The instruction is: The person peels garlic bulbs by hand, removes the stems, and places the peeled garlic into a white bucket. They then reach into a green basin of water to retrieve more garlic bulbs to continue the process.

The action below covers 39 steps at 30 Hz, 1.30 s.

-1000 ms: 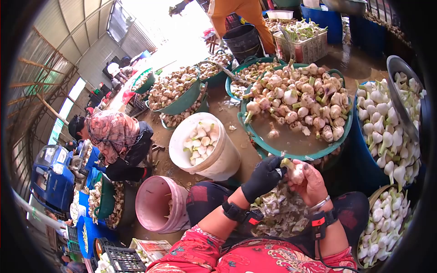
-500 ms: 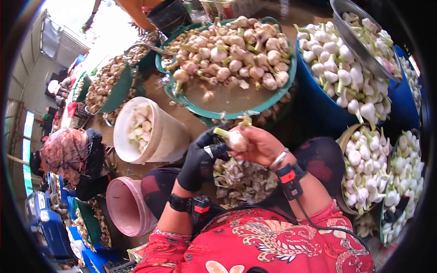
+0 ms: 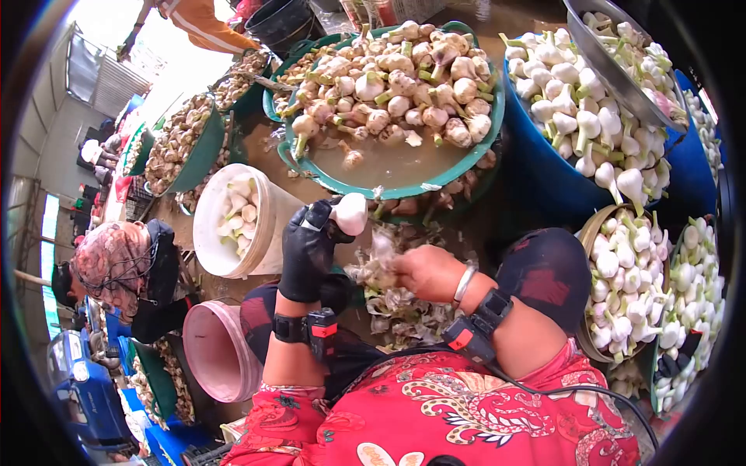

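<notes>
My left hand (image 3: 307,245), in a black glove, is closed on a smooth white garlic bulb (image 3: 351,214). To its right and lower, my bare right hand (image 3: 429,273) has its fingers pressed together at some pale, papery garlic skin (image 3: 382,252), which is partly blurred. Beneath my hands lies a heap of peeled-off skins (image 3: 396,311) between my knees. In front of me a green-rimmed tub (image 3: 404,193) holds unpeeled garlic bulbs (image 3: 381,85) and murky water.
A white bucket (image 3: 272,229) with peeled garlic stands left of my left hand, an empty pink bucket (image 3: 225,349) below it. At the right are a blue tub (image 3: 536,155) and a basket (image 3: 587,311) full of white bulbs. A co-worker (image 3: 116,264) sits at the left.
The bulb has come away from my right hand and now shows bare and white in my left hand, which moved left. My right hand moved down with loose skin at its fingers.
</notes>
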### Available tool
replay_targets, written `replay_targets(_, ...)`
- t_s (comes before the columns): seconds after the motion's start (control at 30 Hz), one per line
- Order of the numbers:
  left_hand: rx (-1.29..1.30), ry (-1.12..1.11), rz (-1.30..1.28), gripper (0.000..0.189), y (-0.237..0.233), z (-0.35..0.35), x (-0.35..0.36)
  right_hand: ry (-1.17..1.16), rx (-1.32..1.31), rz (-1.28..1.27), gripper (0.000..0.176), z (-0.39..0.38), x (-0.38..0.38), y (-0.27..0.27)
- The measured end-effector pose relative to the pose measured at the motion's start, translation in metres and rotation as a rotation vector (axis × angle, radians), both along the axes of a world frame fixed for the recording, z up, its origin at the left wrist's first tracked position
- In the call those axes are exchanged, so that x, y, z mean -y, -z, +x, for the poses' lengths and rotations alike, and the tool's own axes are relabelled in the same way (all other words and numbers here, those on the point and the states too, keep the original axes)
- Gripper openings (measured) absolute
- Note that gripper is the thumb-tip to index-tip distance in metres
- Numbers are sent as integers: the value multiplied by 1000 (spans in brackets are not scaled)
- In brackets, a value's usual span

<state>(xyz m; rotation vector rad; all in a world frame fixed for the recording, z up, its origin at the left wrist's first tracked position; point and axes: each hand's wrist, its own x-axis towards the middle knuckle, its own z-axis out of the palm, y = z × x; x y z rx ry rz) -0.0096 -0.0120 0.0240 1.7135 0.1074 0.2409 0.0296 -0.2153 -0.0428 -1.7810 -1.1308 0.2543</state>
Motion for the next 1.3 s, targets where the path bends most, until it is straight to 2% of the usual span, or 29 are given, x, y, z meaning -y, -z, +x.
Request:
replay_targets(0.03, 1, -2, 6, 26, -2, 0, 1, -29, -49, -224, 16, 2, 1, 9)
replay_targets(0.07, 56, -3, 126, 26, -3, 0, 4, -55, -98, -453, 16, 3, 1, 10)
replay_targets(0.1, 106, -2, 243, 26, -1, -1, 6, -54, -103, -455, 16, 4, 1, 11)
replay_targets(0.13, 102, 1, 241, 26, 5, -2, 5, 21, -110, -338, 15, 9, 1, 12)
replay_targets(0.17, 140, 23, 472, 21, 14, -5, 3, 95, -121, -223, 15, 13, 1, 10)
replay_targets(0.2, 181, 48, 701, 24, 19, -7, 3, 222, -393, -210, 17, 14, -4, -4)
replay_targets(0.23, 180, 52, 696, 24, 19, -10, 1, 325, -426, -112, 16, 15, -5, -11)
replay_targets(0.3, -34, 10, 98, 19, 6, -12, -13, 336, -549, -6, 13, 16, -3, -14)
replay_targets(0.37, 97, -134, 394, 21, -8, -5, -70, 340, -600, 42, 11, 14, -4, -6)
replay_targets(0.43, 127, -372, 544, 24, -31, -1, -118, 336, -643, 93, 10, 12, -3, -2)
replay_targets(0.5, 21, -365, 637, 28, -49, 6, -132, 344, -670, 72, 9, 16, -5, -3)
replay_targets(0.53, -16, -304, 748, 28, -51, 14, -123, 363, -694, 135, 15, 18, -9, 6)
replay_targets(0.57, 115, -203, 912, 30, -25, 28, -136, 356, -722, 175, 13, 18, -12, 11)
replay_targets(0.6, 95, -39, 807, 34, -17, 46, -119, 353, -741, 201, 12, 19, -15, 15)
replay_targets(0.67, 64, 58, 1113, 41, -2, 88, -72, 357, -763, 222, 10, 18, -14, 11)
replay_targets(0.77, -138, 205, 1544, 46, 36, 144, -45, 390, -711, 113, 14, 17, -6, 4)
replay_targets(0.83, -309, 282, 1591, 49, 54, 171, -42, 398, -769, 38, 10, 18, -2, -3)
replay_targets(0.93, -369, 251, 1621, 39, 79, 186, -50, 423, -653, 44, 12, 25, -2, -6)
replay_targets(1.0, -394, 249, 1625, 36, 72, 182, -51, 430, -649, 55, 12, 30, -2, -10)
replay_targets(1.07, -559, 365, 1556, 26, 64, 171, -55, 435, -648, 58, 11, 32, -5, -10)
replay_targets(1.1, -571, 349, 1558, 26, 67, 168, -60, 437, -661, 60, 11, 31, -7, -8)
replay_targets(1.23, -464, 281, 1495, 18, 74, 162, -69, 402, -713, 71, 12, 26, -12, 11)
replay_targets(1.27, -364, 215, 1354, 19, 69, 157, -69, 400, -710, 71, 12, 25, -11, 10)
replay_targets(1.3, -266, 151, 1212, 19, 65, 153, -69, 441, -742, 114, 20, 25, -10, 8)
